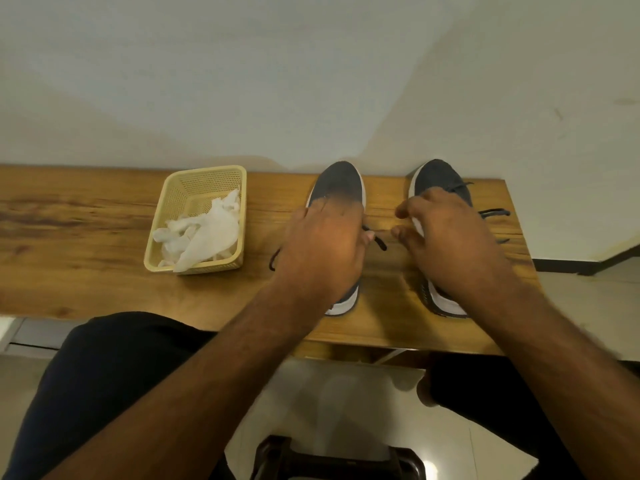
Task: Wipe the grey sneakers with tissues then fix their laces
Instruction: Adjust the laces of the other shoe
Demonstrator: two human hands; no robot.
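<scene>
Here, two hands are lying over a pair of grey sneakers on a wooden bench [86, 216].

The left hand [322, 251] is covering the left sneaker [337, 183], its fingers curling round a dark lace [377, 241] whose tip is sticking out toward the right sneaker [440, 178]. The right hand [450, 244] is resting on the right sneaker with fingers bent; whether it is pinching anything cannot be told. More lace ends [493, 213] are trailing beyond the right sneaker. On the far side of the left sneaker from its mate, a yellow basket [199, 180] is holding crumpled white tissues [204, 233].
</scene>
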